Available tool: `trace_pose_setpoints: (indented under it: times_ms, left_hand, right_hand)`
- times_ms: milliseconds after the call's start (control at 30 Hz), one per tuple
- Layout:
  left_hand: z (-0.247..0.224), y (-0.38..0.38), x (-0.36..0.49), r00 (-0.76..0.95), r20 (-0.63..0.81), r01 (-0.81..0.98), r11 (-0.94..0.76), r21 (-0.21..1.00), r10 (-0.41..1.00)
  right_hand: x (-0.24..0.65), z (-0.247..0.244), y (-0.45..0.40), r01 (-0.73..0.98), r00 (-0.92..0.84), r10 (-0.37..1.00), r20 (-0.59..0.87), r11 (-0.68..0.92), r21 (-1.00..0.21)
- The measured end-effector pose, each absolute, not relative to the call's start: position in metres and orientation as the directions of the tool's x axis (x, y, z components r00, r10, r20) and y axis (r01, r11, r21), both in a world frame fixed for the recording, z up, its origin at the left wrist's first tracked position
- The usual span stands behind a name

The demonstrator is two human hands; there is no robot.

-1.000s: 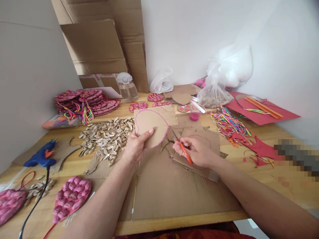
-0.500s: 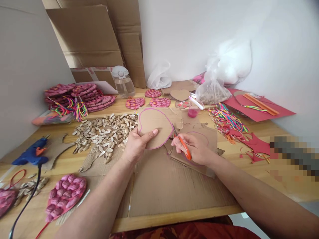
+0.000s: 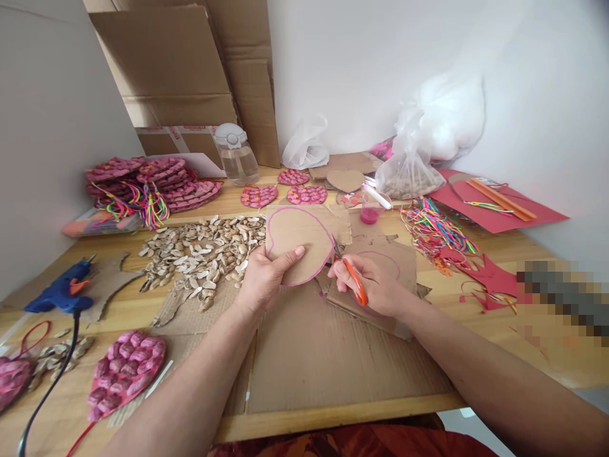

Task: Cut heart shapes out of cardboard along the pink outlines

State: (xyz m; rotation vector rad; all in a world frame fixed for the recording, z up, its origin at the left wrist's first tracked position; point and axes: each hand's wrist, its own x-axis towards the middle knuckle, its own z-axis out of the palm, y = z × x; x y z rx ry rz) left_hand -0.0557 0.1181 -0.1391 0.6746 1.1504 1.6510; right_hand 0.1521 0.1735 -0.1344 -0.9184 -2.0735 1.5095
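My left hand [image 3: 269, 270] grips a brown cardboard piece [image 3: 299, 244] at its lower left edge, thumb on top. A purple curved outline is drawn on the piece. In my right hand [image 3: 364, 279] are orange-handled scissors [image 3: 353, 279], their blades at the right edge of the cardboard, by the purple line. Below and to the right lies another cardboard piece [image 3: 404, 270] with a purple outline, partly hidden by my right hand. A large cardboard sheet [image 3: 333, 362] lies under both.
Peanut shells [image 3: 200, 254] spread at left, near a blue glue gun [image 3: 61, 289] and a pink peanut-shell heart [image 3: 127, 368]. Behind stand a bottle [image 3: 236, 158], a pink cup [image 3: 370, 212] and a plastic bag [image 3: 412, 171]. Colourful strings [image 3: 440, 225] lie at right.
The view has shifted slightly, moving most things a little to the right in the picture. Both hands keep their hold on the cardboard and scissors.
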Motion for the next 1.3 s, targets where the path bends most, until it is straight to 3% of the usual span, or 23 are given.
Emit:
trace_pose_setpoints:
  times_ms: [733,1100,1300]
  left_hand:
    - [-0.1381,0.1163,-0.0575,-0.353,-0.079,-0.371,-0.062,0.926,0.932]
    - [-0.1354,0.1169,-0.0586,-0.332,-0.089,-0.406,-0.057,0.912,0.939]
    - [-0.1349,0.1161,-0.0583,-0.328,-0.087,-0.389,-0.051,0.920,0.941]
  right_hand:
    - [0.1518,-0.1356,0.1724,0.271,-0.701,0.712,0.038,0.316,-0.909]
    - [0.1529,-0.1351,0.1724,0.166,-0.754,0.656,-0.035,0.138,-0.977]
    - [0.1540,-0.1350,0.1712,0.218,-0.731,0.683,-0.019,0.208,-0.953]
